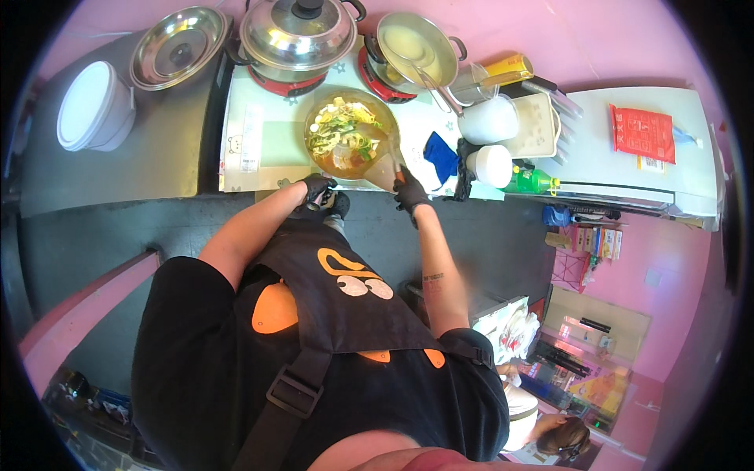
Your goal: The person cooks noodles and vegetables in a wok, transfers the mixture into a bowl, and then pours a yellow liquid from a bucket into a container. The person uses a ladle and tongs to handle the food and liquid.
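A round metal pan (351, 134) of broth with noodles, greens and pale pieces stands at the table's front edge. My right hand (411, 193), in a black glove, grips the orange-and-black handle of a utensil (396, 154) whose head reaches into the pan. My left hand (318, 187), gloved too, is closed around a dark handle at the pan's near side; it looks like the pan's own handle. Behind the pan are a lidded steel pot (299, 41) and an open pot (445, 44) of pale liquid with a ladle (437, 89) in it, each on a red burner.
White tubs (489, 120), a blue cloth (440, 158) and a green bottle (533, 181) are at the right. A white bucket (88, 106) and a steel lid (179, 48) rest on the left counter. A red packet (642, 134) lies on the white appliance. Another person (521, 409) is at lower right.
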{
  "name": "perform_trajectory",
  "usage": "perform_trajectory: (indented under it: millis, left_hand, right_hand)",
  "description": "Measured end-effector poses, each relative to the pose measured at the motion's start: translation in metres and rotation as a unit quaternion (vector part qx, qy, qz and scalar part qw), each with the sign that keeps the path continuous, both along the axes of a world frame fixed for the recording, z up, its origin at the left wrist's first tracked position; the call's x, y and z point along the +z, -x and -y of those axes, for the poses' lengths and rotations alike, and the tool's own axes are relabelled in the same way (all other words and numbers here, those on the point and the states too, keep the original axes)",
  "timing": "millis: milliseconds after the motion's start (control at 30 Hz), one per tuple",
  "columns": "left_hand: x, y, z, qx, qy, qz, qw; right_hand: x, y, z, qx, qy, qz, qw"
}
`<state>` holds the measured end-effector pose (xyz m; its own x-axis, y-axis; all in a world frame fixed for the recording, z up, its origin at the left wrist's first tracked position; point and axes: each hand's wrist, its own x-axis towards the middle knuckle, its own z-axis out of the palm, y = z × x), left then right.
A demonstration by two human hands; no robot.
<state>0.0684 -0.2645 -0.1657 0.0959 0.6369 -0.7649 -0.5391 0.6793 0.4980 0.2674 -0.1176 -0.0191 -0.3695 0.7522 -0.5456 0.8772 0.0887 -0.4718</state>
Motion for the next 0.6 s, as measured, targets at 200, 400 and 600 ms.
perform_trajectory:
  millis: [200, 400, 600]
  left_hand:
    - [0.006, 0.000, 0.000, -0.024, -0.006, 0.022, 0.999]
    - [0.027, 0.007, -0.002, -0.055, -0.018, -0.028, 0.998]
    - [0.012, 0.007, -0.001, -0.052, -0.017, -0.022, 0.998]
  right_hand:
    - [-0.037, 0.032, -0.026, -0.254, 0.167, -0.153, 0.940]
    - [-0.071, 0.080, 0.000, -0.309, 0.375, -0.326, 0.811]
    - [-0.056, 0.050, 0.028, 0.048, 0.019, -0.128, 0.990]
